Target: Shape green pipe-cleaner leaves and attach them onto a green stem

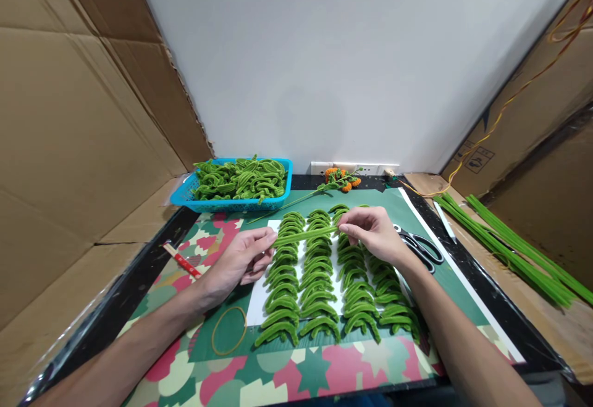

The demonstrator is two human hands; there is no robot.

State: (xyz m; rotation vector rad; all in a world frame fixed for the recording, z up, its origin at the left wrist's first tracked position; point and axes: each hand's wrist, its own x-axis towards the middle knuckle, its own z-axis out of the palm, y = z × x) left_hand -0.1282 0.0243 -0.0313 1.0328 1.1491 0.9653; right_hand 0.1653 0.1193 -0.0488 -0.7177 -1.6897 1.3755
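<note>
Green fuzzy strip [306, 234], mid-frame, looks feather-light and bendy, best pinched at its tips; left hand [252, 255] and right hand [370, 231] each grip an end, over curled green pieces [317, 283], basket [231, 205] upper left

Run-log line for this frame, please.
left hand + right hand: pinch green fuzzy stems | below: curved green fuzzy pieces in columns | right: black-handled scissors
</note>
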